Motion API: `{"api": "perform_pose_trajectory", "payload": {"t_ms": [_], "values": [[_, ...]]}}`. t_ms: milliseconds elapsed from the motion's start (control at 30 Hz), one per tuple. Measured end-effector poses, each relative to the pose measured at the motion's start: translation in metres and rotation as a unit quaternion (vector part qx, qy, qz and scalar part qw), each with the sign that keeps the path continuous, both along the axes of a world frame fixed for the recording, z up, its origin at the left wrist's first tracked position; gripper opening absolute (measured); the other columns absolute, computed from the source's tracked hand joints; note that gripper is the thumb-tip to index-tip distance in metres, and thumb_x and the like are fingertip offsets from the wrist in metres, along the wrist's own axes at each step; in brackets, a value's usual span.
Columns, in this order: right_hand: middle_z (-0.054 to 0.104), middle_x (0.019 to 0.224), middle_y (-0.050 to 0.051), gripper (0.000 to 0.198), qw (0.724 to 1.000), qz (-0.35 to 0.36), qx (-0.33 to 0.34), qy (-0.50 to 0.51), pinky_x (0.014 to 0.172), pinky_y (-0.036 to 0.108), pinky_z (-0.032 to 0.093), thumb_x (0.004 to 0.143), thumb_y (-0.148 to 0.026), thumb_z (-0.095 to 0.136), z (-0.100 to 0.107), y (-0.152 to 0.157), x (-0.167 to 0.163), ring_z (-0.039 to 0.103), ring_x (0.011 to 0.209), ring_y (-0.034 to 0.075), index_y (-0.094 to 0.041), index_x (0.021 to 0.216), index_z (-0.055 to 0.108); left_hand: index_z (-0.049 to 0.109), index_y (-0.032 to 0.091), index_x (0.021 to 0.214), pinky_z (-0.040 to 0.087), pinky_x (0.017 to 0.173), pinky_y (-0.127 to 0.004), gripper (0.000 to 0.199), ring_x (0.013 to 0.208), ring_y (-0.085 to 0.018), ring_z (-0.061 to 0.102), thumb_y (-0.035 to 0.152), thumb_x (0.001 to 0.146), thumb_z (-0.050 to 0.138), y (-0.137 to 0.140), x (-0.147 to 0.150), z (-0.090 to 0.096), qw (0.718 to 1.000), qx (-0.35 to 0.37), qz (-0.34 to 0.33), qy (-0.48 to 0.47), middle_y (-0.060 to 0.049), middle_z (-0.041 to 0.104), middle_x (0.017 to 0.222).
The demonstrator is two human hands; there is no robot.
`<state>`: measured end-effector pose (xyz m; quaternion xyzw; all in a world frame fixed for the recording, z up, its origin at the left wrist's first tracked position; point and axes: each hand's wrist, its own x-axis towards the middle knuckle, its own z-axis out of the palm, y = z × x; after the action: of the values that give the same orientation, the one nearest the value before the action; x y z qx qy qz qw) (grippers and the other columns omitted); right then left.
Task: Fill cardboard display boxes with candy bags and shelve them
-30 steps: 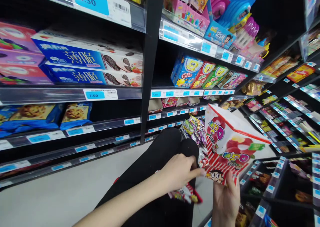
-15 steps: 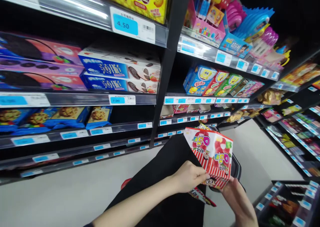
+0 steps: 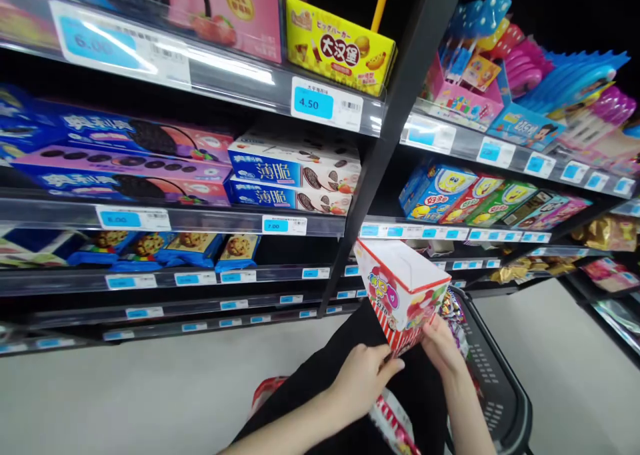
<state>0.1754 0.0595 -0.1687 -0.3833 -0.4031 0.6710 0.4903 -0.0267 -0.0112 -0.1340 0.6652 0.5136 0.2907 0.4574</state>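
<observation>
A red-and-white striped candy display box (image 3: pixel 395 295) with fruit pictures is held in front of my legs, its white open inside facing up toward me. My left hand (image 3: pixel 367 375) pinches its lower left edge between thumb and fingers. Along the right side, my right hand (image 3: pixel 443 345) grips the same box. Below my left hand a shiny red-and-white candy packet (image 3: pixel 393 421) lies against my dark clothing. Just right of my right hand stands a black shopping basket (image 3: pixel 500 388) with shiny packets (image 3: pixel 455 315) in it.
Shelves with price tags run along the front. They carry flat cookie boxes (image 3: pixel 295 168), a yellow box (image 3: pixel 340 45), blue cookie bags (image 3: pixel 190 245), cartoon snack boxes (image 3: pixel 440 188) and colourful toys (image 3: pixel 565 81). A dark upright post (image 3: pixel 390 128) divides the bays.
The view has swung left. The box has tipped so its white inside now shows instead of mainly its printed sides. My right hand has moved up its side, and more of the basket shows.
</observation>
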Motion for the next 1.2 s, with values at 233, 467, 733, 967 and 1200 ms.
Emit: {"api": "perform_pose_trajectory", "payload": {"t_ms": [233, 467, 733, 967, 1200], "values": [[0.074, 0.1, 0.009, 0.046, 0.999, 0.011, 0.035, -0.012, 0.093, 0.045, 0.048, 0.06, -0.043, 0.084, -0.039, 0.037, -0.016, 0.066, 0.102, 0.029, -0.024, 0.097, 0.065, 0.076, 0.016, 0.072, 0.028, 0.05, -0.021, 0.028, 0.049, -0.01, 0.045, 0.022, 0.084, 0.051, -0.024, -0.02, -0.033, 0.993, -0.062, -0.095, 0.027, 0.0, 0.066, 0.058], [0.066, 0.111, 0.007, 0.033, 0.997, 0.047, 0.064, -0.021, 0.09, 0.046, 0.049, 0.085, -0.036, 0.066, -0.057, 0.097, -0.065, 0.064, 0.1, 0.022, -0.016, 0.11, 0.061, 0.075, 0.019, 0.071, 0.023, 0.045, -0.021, 0.024, 0.041, -0.008, 0.034, 0.022, 0.083, 0.054, -0.024, -0.022, -0.04, 0.985, -0.043, -0.16, 0.044, 0.001, 0.062, 0.052], [0.063, 0.114, 0.007, 0.03, 0.993, -0.043, 0.079, -0.081, 0.083, 0.041, 0.053, 0.091, -0.033, 0.058, -0.077, 0.156, -0.116, 0.063, 0.097, 0.02, -0.016, 0.116, 0.058, 0.071, 0.019, 0.067, 0.02, 0.044, -0.021, 0.022, 0.04, -0.008, 0.026, 0.021, 0.081, 0.055, -0.02, -0.023, -0.043, 0.984, -0.067, -0.157, 0.044, 0.005, 0.055, 0.047], [0.065, 0.105, 0.005, 0.026, 0.96, -0.132, 0.099, -0.228, 0.077, 0.038, 0.055, 0.091, -0.032, 0.059, -0.078, 0.178, -0.127, 0.065, 0.087, 0.017, -0.015, 0.11, 0.06, 0.072, 0.02, 0.068, 0.022, 0.045, -0.021, 0.02, 0.04, -0.008, 0.031, 0.019, 0.079, 0.055, -0.017, -0.02, -0.044, 0.982, -0.073, -0.166, 0.055, 0.003, 0.06, 0.05], [0.064, 0.11, 0.006, 0.025, 0.911, -0.156, 0.162, -0.347, 0.083, 0.04, 0.053, 0.09, -0.031, 0.059, -0.07, 0.187, -0.142, 0.063, 0.094, 0.019, -0.017, 0.111, 0.06, 0.071, 0.02, 0.068, 0.025, 0.046, -0.021, 0.02, 0.044, -0.009, 0.041, 0.017, 0.079, 0.054, -0.016, -0.02, -0.044, 0.978, -0.074, -0.186, 0.05, 0.002, 0.064, 0.056]]}}
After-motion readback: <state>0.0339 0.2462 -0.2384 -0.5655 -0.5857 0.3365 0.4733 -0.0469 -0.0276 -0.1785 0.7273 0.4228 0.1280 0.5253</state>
